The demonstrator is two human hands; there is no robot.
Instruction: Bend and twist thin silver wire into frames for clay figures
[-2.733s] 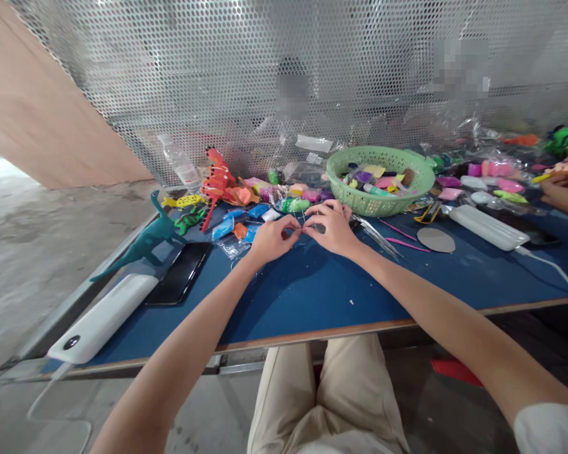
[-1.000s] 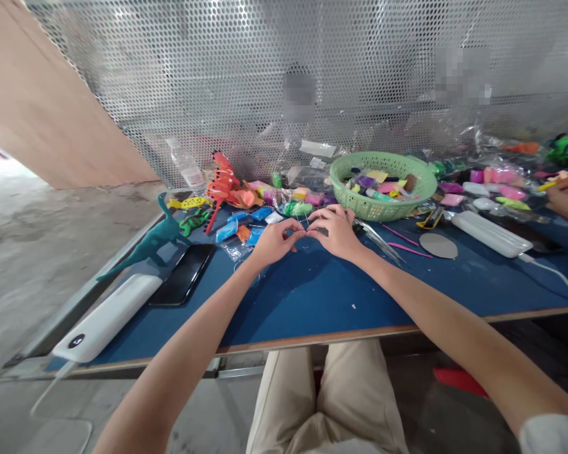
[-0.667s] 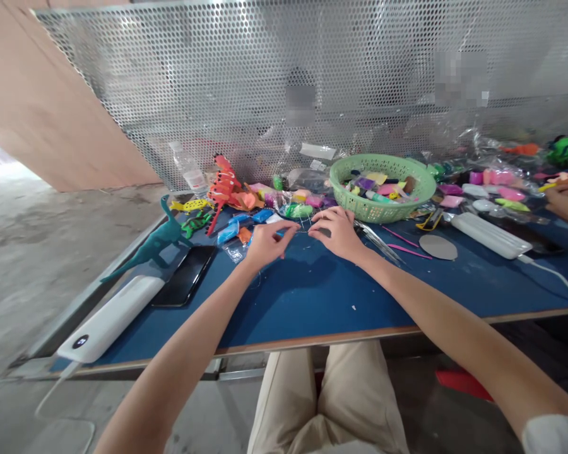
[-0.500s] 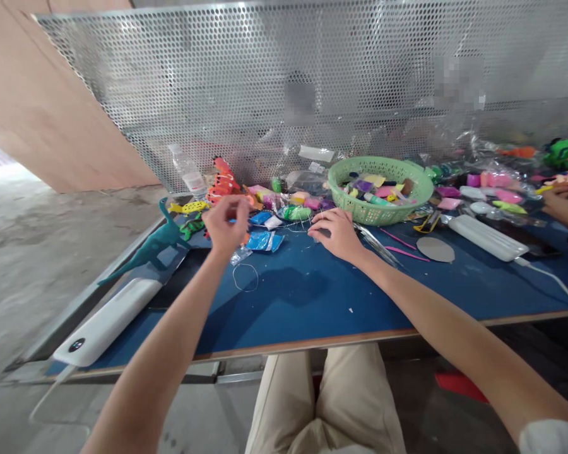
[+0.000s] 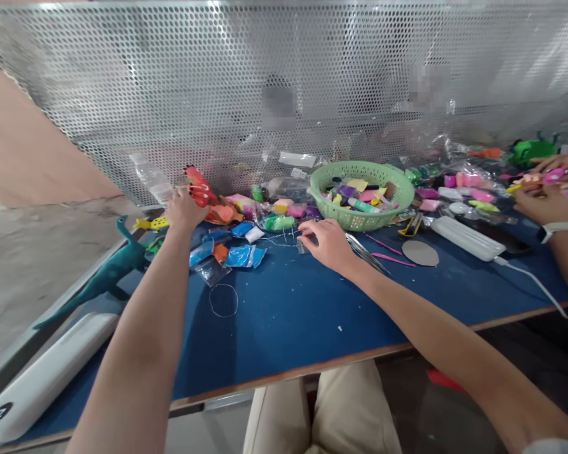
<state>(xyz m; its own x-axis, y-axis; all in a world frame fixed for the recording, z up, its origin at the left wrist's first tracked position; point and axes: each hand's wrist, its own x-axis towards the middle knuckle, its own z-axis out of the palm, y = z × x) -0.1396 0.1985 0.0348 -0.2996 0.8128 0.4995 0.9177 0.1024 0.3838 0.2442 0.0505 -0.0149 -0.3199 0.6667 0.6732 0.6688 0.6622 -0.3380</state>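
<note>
At the far left of the blue table [image 5: 284, 321], the left hand [image 5: 184, 211] reaches in between the clear bottle [image 5: 150, 178] and the red toy [image 5: 201, 190], its fingers loosely bent; the tips are hidden, so I cannot tell whether it has hold of anything. Nearer the middle, left of the green basket [image 5: 360, 219], the right hand [image 5: 330, 244] is half curled, fingertips at the right end of a thin wire [image 5: 279, 244]; whether they pinch it is too small to tell. The wire should be light and springy, easily bent, best pinched at an end. The toy looks light, its spikes delicate, so the body is the safer hold.
</note>
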